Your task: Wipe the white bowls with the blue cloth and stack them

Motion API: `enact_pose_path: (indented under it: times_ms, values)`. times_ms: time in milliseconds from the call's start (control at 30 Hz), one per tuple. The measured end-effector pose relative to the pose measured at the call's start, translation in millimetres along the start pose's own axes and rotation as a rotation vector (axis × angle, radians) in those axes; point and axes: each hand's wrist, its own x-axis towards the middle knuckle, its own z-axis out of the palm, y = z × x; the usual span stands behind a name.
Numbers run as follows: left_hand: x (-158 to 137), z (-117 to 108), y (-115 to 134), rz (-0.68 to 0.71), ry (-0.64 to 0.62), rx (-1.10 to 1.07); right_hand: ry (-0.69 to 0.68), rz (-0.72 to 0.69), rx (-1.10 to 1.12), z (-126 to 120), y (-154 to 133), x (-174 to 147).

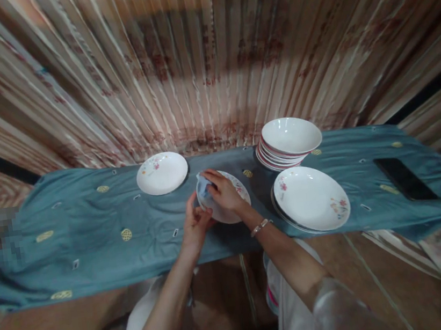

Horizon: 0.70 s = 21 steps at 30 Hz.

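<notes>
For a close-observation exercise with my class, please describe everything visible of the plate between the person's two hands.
The white plate looks round and ceramic, with small pinkish floral decoration near its right edge. The left hand grips its left rim; the right hand holds a light-blue cloth at its far-left part, hiding much of the middle. It is over the blue-green tablecloth, left of the stacked plates. Whether it rests there or is lifted is unclear.

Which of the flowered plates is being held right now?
The middle plate: the left hand holds its edge, the right hand holds a light blue cloth against it. Neither hand touches the left plate or the stacked plates at right.
</notes>
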Motion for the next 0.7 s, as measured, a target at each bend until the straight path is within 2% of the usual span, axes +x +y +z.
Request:
enact_pose_path:
  times_ms: [400, 700]
  values:
    - [0, -1, -1, -0.017, 0.004, -0.077, -0.161, -0.087, 0.238, -6, -17, -28]
    - [-3, 0, 5, -0.032, 0.014, -0.119, -0.335, 0.042, 0.513, -24, -16, -34]
